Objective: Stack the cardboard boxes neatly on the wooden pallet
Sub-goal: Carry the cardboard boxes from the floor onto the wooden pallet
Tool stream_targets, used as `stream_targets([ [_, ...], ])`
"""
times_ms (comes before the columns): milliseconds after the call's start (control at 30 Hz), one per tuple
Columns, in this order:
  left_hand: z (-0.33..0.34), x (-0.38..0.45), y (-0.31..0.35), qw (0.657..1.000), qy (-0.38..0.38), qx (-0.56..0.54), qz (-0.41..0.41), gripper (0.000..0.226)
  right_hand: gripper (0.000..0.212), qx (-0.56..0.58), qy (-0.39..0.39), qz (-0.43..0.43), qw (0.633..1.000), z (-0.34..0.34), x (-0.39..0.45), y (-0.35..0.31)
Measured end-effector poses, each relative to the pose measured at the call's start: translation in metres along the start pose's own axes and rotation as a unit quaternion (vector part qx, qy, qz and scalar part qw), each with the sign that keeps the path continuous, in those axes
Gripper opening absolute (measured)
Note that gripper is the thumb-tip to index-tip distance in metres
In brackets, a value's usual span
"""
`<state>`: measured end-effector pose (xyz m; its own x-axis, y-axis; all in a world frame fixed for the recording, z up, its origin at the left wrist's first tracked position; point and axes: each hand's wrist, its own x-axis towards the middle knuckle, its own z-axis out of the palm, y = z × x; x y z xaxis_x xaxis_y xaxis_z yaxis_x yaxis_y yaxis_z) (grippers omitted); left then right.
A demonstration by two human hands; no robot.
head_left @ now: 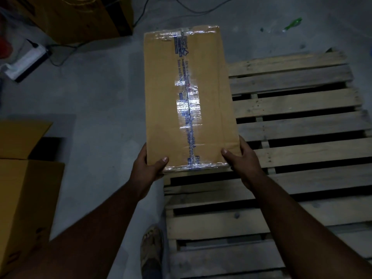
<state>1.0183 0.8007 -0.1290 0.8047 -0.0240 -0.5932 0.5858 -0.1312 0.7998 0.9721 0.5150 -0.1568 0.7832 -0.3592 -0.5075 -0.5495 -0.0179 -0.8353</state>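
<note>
I hold a long taped cardboard box (161, 97) in the air by its near end, its top seam sealed with clear tape over blue print. My left hand (147, 168) grips the near left corner and my right hand (241, 160) grips the near right corner, thumbs on top. The box hangs over the left edge of the wooden pallet (298, 125), which lies on the grey floor at the right with bare slats. Part of the pallet's left side is hidden behind the box.
An open cardboard box (26, 178) stands at the left near my arm. A large yellow-brown box (80, 17) sits at the top left, with a power strip (26, 59) and cables on the floor. My foot (152, 250) is by the pallet's near left corner.
</note>
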Motion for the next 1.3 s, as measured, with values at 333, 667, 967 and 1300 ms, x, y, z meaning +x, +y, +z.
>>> stream_targets([
  [333, -0.003, 0.000, -0.004, 1.000, -0.010, -0.007, 0.012, 0.056, 0.061, -0.035, 0.006, 0.013, 0.999, 0.002, -0.011, -0.009],
  [667, -0.008, 0.002, -0.007, 1.000, -0.014, 0.022, -0.016, 0.067, 0.083, -0.074, 0.007, 0.023, 0.997, 0.002, -0.010, -0.011],
  [967, 0.000, -0.092, 0.036, 0.961, 0.112, 0.247, 0.059, 0.066, 0.043, -0.108, 0.104, -0.084, 0.985, -0.013, -0.115, -0.062],
  [1300, 0.040, -0.400, 0.141, 0.972, 0.066, 0.159, 0.157, 0.023, 0.020, 0.041, 0.001, -0.082, 0.996, -0.123, -0.365, -0.186],
])
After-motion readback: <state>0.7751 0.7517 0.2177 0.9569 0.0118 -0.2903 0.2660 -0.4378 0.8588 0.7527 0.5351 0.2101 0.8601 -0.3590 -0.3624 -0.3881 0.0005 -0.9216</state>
